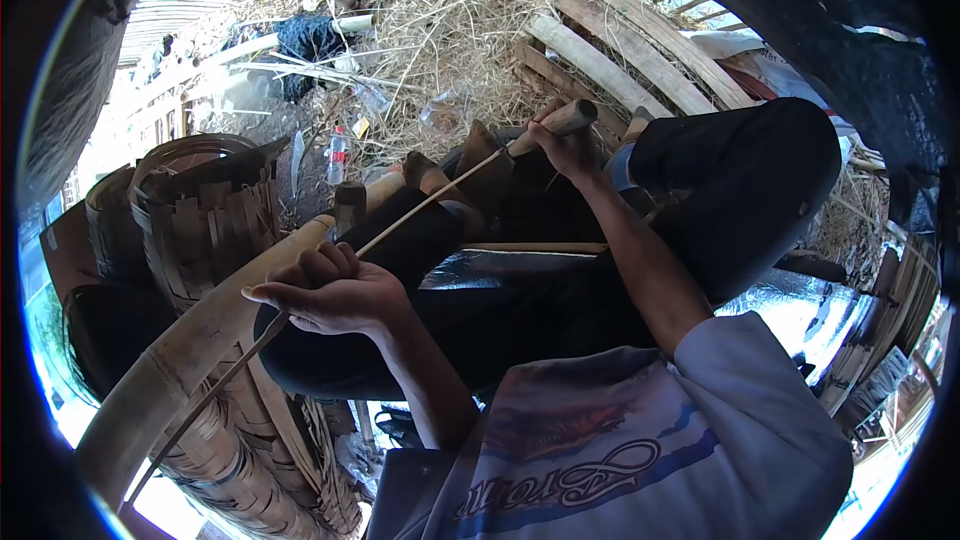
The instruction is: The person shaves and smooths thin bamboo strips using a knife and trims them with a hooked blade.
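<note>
Gripping a thick, rounded wooden handle point(575, 117) is the right hand point(567, 149).

Thin stick point(430, 202) between left hand point(345, 292), eight o'clock, and right hand point(568, 148), one o'clock; baskets point(205, 230) at nine, beyond bamboo pole point(180, 365); bottle point(337, 160) at ten; straw point(450, 30) at twelve, beside planks point(640, 52).
</note>
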The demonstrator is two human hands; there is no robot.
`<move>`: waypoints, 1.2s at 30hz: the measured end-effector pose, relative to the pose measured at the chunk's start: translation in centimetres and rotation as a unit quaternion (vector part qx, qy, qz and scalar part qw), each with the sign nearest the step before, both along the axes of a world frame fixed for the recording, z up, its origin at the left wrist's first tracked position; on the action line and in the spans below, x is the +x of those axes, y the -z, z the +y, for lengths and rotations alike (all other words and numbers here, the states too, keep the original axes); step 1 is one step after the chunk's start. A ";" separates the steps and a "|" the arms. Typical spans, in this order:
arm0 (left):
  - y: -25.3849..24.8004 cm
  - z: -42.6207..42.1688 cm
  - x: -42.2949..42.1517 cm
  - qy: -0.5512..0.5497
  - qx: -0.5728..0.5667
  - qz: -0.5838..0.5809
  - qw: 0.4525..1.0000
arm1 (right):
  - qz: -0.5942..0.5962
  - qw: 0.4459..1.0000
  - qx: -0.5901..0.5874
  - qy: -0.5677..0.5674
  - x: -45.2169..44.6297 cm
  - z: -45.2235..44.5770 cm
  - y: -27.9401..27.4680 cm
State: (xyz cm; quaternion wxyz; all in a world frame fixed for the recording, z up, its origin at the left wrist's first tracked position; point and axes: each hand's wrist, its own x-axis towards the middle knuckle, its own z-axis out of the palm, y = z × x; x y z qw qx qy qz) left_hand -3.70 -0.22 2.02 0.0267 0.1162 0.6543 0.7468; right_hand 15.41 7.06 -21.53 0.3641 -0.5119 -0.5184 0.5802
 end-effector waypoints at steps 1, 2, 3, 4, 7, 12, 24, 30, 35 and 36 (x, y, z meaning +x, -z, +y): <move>-0.2 0.0 -0.1 0.000 0.011 -0.012 1.000 | 0.013 1.000 0.001 0.001 0.2 0.3 -0.3; -0.3 0.0 -0.1 -0.001 0.020 -0.023 1.000 | 0.026 1.000 -0.001 0.002 0.3 0.3 -0.6; -0.3 0.1 -0.1 0.000 0.023 -0.022 0.999 | 0.026 1.000 0.002 0.002 0.2 0.4 -1.1; -0.2 0.1 -0.2 0.005 0.023 -0.022 0.999 | 0.003 0.999 0.028 -0.032 -0.1 0.1 -1.5; -0.1 -0.4 -0.1 -0.005 0.003 -0.018 1.000 | 0.028 0.999 0.013 -0.045 -0.6 -1.1 -1.3; -0.3 0.1 -0.1 -0.005 0.020 -0.022 1.000 | 0.038 0.999 0.005 -0.025 -0.1 0.4 -1.4; 0.0 -0.2 -0.6 0.002 0.021 -0.025 0.999 | 0.078 0.997 0.011 0.017 0.2 0.7 -2.4; -0.2 -0.2 -0.3 0.010 0.013 -0.023 1.000 | 0.002 0.999 0.029 -0.012 0.7 0.4 -1.2; -0.1 0.0 -0.2 -0.001 -0.012 -0.008 1.000 | 0.093 0.996 0.001 -0.010 -1.1 -0.5 -2.7; -0.1 0.2 -0.2 0.000 -0.005 -0.008 1.000 | 0.093 0.996 0.008 -0.010 -0.9 0.3 -2.7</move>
